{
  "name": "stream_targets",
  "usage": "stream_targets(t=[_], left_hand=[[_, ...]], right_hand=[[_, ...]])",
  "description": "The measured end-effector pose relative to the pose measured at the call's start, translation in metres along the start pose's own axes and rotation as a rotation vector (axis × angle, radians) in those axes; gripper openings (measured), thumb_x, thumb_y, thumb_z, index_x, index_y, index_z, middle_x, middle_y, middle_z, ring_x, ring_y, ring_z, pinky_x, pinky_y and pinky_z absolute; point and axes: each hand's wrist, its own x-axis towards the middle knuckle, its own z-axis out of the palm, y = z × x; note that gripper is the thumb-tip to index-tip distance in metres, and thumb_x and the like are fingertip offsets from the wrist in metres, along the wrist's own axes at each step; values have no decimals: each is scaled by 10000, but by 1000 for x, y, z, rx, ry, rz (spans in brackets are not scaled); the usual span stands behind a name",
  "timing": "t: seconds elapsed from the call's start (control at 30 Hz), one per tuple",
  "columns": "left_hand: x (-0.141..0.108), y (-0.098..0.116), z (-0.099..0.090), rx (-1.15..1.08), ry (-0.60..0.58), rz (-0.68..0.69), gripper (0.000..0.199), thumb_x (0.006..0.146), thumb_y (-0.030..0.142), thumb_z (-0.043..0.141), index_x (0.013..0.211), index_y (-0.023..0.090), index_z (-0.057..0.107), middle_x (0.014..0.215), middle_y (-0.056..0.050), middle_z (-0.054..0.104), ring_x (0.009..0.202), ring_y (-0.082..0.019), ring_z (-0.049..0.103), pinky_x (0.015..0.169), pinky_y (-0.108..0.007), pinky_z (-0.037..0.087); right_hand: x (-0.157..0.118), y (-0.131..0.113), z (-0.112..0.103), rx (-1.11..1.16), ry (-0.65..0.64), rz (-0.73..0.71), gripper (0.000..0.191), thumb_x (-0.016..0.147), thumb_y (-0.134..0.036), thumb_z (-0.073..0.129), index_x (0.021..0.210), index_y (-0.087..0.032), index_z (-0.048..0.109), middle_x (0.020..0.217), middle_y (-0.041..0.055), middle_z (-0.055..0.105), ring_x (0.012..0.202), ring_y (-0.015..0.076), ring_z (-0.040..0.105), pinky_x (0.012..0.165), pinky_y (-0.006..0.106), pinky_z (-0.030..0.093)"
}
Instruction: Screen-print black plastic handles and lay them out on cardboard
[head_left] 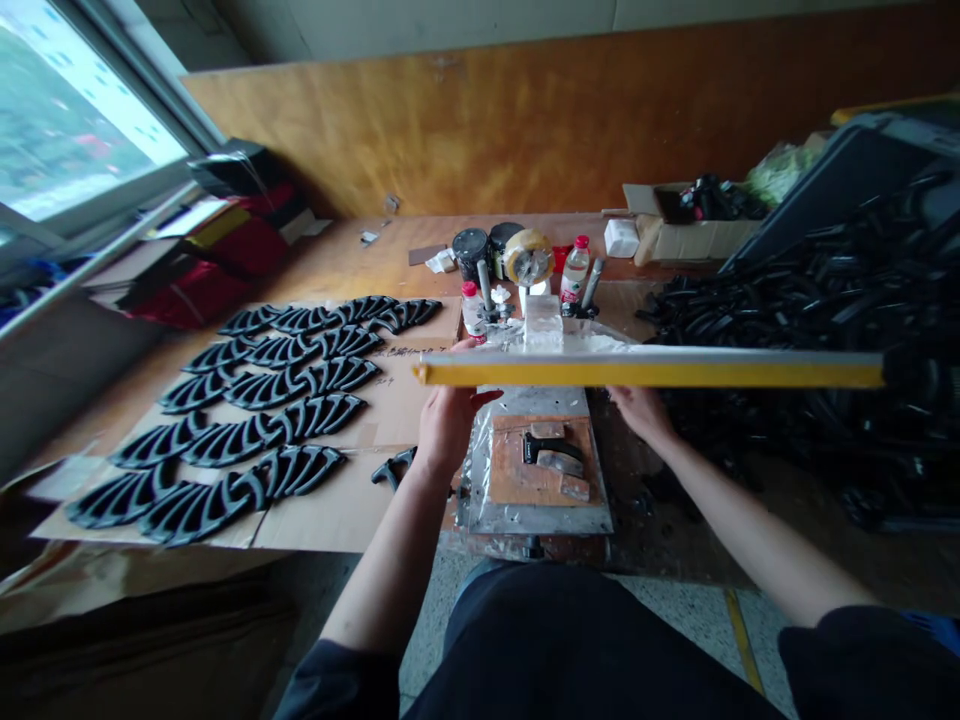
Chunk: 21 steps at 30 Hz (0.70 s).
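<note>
Metal plate (540, 522): nearest support, in front of my body; I should keep its surface free of grit so the work sits flat.
Wooden board (504, 482): on the plate, with small wooden blocks (575, 488) on top.
Black part (552, 445): lies on the board against the blocks, between my forearms and just nearer to me than my hands. Best kept seated there, I judge, without rocking.
Loose part (393, 467): on the cardboard (319, 515), just beside my left forearm; I should keep that elbow from dragging it.
Left hand (447, 425): thumb side stands apart, pointing inward; the other fingers pass out of sight. How far it is spread, and any hold, I cannot tell.
Right hand (640, 412): reaches inward, fingertips cut off from view; spread and hold likewise cannot be told.
Yellow-edged bar (652, 372): crosses my view in front of both hands. I should look past it before trusting my finger placement.
White block (544, 325): beyond the bar, between two metal posts (486, 287); probably best approached squarely.
Tape roll (529, 257): farther back on the desk (352, 260).
</note>
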Motion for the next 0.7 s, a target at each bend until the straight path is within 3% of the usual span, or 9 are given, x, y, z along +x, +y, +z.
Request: stream_targets(t=[0.13,0.2,0.27,0.3,0.37,0.43,0.5,0.6,0.7], left_hand=[[-16,-25,10,-55,127,-57,509,857,614,522,1126,186,582,969,-79,699,909,-180,658,725,-283,521],[-42,-56,11,-32,111,-313,528,830,621,561,1088,161,596,979,-110,709,839,-188,670,663,-274,511],[-70,-89,12,-36,-16,-657,569,800,645,584,1085,152,601,1050,-147,704,864,-218,681,656,-294,518],[-82,-103,13,-66,-53,-743,572,803,656,572,1085,160,600,1084,-148,697,905,-227,680,682,-303,527],[-97,-121,11,-131,-26,-776,536,805,660,561,1027,173,597,1050,-123,697,931,-221,677,721,-309,535],[-96,-124,-1,-110,61,-703,496,792,643,584,944,170,579,953,-98,696,865,-206,684,697,-296,535],[-85,-116,-32,38,142,-600,486,778,629,601,932,170,560,934,-91,697,781,-195,686,636,-282,526],[-67,-102,-108,393,299,-441,482,825,642,510,938,175,540,955,-101,705,690,-177,677,604,-283,527],[-66,-96,-188,768,545,-506,449,881,609,387,908,179,516,750,-72,685,568,-178,637,590,-312,529]], right_hand=[[-53,-32,60,-240,-239,-207,222,855,-398,645,824,-179,630,954,104,667,961,254,592,845,354,452],[-68,-53,73,-356,-294,-188,157,874,-319,636,882,-165,605,976,121,661,984,259,581,845,352,444],[-80,-73,77,-376,-287,-131,121,915,-280,580,917,-159,577,919,118,662,938,254,589,810,347,449],[-85,-82,77,-354,-268,-141,116,932,-276,552,922,-161,565,903,114,658,926,253,588,807,350,450],[-92,-97,74,-252,-247,-266,112,956,-269,507,903,-178,545,906,101,647,931,242,579,826,352,452],[-91,-96,66,-122,-258,-404,103,970,-238,474,900,-196,537,933,79,639,945,217,577,854,340,453],[-80,-74,52,-84,-255,-398,89,956,-172,464,952,-204,547,987,73,637,959,202,584,856,324,458],[-57,-7,25,-317,-239,-136,294,870,-57,482,1113,-199,566,1094,121,626,1011,238,587,828,334,456],[-49,61,8,-550,-371,171,489,809,-16,478,1250,-211,558,1069,152,636,988,258,610,784,348,451]])
